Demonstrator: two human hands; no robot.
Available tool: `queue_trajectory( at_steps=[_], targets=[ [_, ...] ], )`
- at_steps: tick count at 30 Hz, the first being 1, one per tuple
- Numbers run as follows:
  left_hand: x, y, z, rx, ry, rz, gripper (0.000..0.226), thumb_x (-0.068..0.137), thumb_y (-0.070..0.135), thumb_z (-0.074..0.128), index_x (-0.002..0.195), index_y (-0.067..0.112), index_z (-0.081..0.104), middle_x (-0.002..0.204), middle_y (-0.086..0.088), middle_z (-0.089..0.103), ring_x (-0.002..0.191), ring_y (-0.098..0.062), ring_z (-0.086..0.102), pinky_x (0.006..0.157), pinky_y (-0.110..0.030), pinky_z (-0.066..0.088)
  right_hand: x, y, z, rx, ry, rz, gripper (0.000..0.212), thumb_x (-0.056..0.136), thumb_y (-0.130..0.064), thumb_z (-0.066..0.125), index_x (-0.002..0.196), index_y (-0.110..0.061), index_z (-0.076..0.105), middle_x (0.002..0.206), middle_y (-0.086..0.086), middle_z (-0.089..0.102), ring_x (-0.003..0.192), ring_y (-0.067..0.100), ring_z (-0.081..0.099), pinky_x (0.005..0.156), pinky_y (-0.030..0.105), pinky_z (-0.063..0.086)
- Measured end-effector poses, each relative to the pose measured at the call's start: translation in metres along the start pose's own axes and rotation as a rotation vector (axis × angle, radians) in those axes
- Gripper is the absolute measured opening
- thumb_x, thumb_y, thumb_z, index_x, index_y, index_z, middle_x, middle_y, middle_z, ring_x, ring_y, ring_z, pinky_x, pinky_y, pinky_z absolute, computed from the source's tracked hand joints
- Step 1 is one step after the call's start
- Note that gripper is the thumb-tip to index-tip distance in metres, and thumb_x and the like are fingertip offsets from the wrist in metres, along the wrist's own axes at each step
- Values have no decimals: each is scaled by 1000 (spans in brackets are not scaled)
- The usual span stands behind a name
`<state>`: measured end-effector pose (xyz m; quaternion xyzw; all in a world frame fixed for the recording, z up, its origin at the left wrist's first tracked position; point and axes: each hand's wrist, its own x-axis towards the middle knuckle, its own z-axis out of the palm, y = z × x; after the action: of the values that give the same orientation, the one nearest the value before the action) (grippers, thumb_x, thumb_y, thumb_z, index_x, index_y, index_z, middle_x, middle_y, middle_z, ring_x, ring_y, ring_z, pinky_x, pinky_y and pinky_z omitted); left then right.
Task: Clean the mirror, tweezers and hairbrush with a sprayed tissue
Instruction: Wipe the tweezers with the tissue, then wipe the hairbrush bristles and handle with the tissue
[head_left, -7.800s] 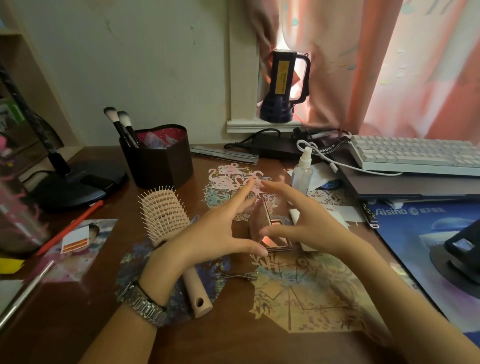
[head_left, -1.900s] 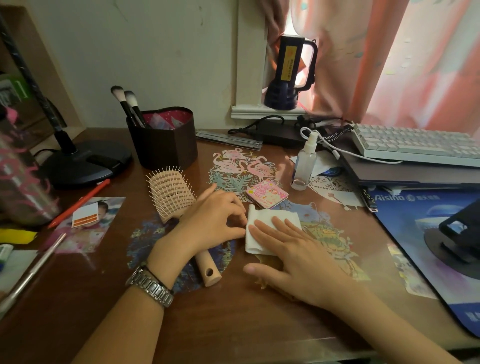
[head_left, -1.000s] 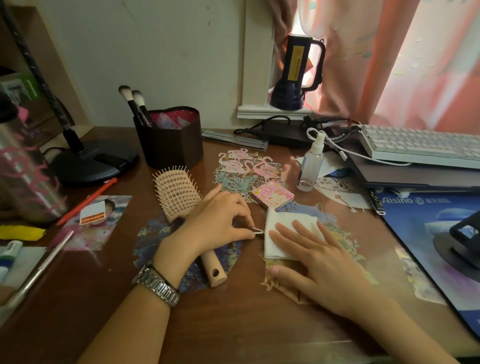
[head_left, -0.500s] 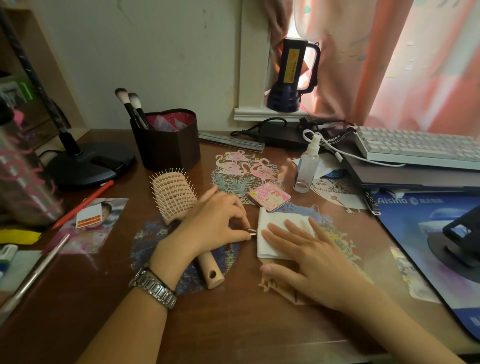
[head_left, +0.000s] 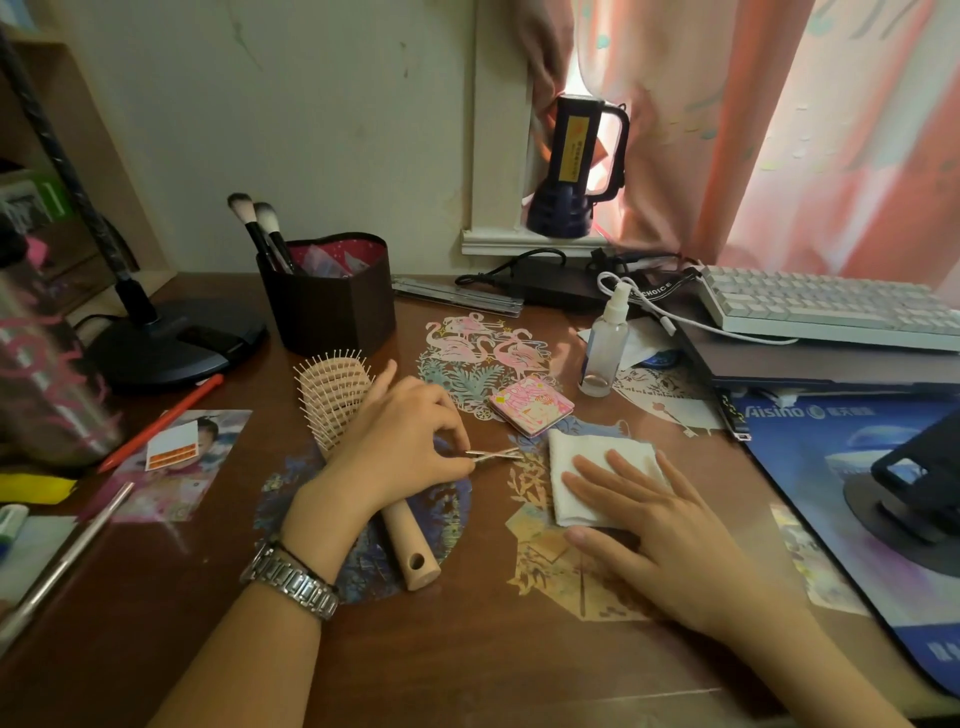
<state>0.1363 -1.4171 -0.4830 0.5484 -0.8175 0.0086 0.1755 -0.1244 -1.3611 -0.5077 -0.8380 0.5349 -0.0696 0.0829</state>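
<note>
My left hand (head_left: 402, 441) pinches one end of the thin metal tweezers (head_left: 496, 454), whose tips point right toward the tissue. The folded white tissue (head_left: 574, 457) lies flat on the desk, and my right hand (head_left: 660, 525) rests palm-down on it with fingers spread. A closed pink compact mirror (head_left: 530, 405) lies just behind the tissue. The wooden hairbrush (head_left: 337, 395) lies bristles-up under my left wrist, its handle (head_left: 410, 540) pointing toward me. A small clear spray bottle (head_left: 605, 343) stands upright behind the mirror.
A dark heart-shaped holder (head_left: 332, 306) with makeup brushes stands at the back. A lamp base (head_left: 176, 343) sits at the left, beside an orange pencil (head_left: 161, 421) and a photo (head_left: 176, 462). A keyboard (head_left: 831, 306) on a laptop and a blue mat (head_left: 810, 499) fill the right.
The mirror was shut and laid down behind the tissue. My left hand took hold of the tweezers and drew them out to the left of the tissue; my right hand stays flat on the tissue.
</note>
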Motion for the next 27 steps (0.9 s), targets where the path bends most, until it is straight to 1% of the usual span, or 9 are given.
queue_trajectory(
  at_steps=[4,10,13,16,18,20,22,24,27],
  targets=[
    [3,-2,1,119,48,-72,19,74,52,65,79,34,68,99,15,58,110,-9,44,116,-40,-3,1,-2,0,11,5,4,72,76,-81,9,139,-51,24,148,-30,11,143,0,1,119,39,-6],
    [11,-3,11,186,82,-121,24,77,53,62,88,33,70,103,11,60,111,-12,45,116,-44,2,0,-2,2,12,18,2,77,73,-84,4,139,-51,24,148,-30,10,143,0,0,118,36,-7],
    [12,-3,14,182,75,-121,26,78,52,62,93,33,70,106,10,60,112,-13,45,116,-44,3,0,-2,2,12,21,6,76,73,-84,5,139,-51,23,148,-30,10,143,0,-1,118,35,-8],
    [11,-6,6,123,77,-137,36,76,59,60,103,36,66,111,12,59,116,-12,43,116,-43,2,1,-2,4,18,26,9,77,72,-85,4,139,-52,23,148,-30,10,142,-1,-1,119,36,-7],
    [8,-13,-6,79,134,-181,40,74,61,59,106,36,63,115,12,58,118,-12,44,116,-41,4,1,-1,4,25,28,8,77,71,-86,3,138,-53,23,147,-31,11,142,-1,-1,119,36,-6],
    [3,-25,-20,41,242,-247,37,75,55,63,106,33,64,116,8,59,116,-15,47,115,-42,10,0,-1,5,30,28,9,76,71,-87,4,137,-54,23,147,-32,10,142,-1,-2,118,34,-7],
    [-5,-36,-29,-29,293,-347,31,79,45,65,106,29,65,117,4,59,114,-18,48,111,-46,25,1,-1,5,30,22,11,74,71,-87,3,136,-56,21,147,-33,8,142,-2,-4,118,33,-9],
    [-11,-48,-31,-88,261,-438,29,83,40,62,108,28,63,119,2,57,112,-20,48,99,-47,38,1,0,5,34,15,11,72,71,-87,3,135,-58,19,146,-34,7,142,-3,-4,117,31,-9],
    [-17,-61,-27,-97,128,-499,29,86,40,57,114,31,59,124,2,54,112,-21,49,95,-45,42,1,-1,4,11,7,4,70,69,-88,0,132,-61,15,145,-35,3,141,-4,-6,117,29,-10]
  ],
)
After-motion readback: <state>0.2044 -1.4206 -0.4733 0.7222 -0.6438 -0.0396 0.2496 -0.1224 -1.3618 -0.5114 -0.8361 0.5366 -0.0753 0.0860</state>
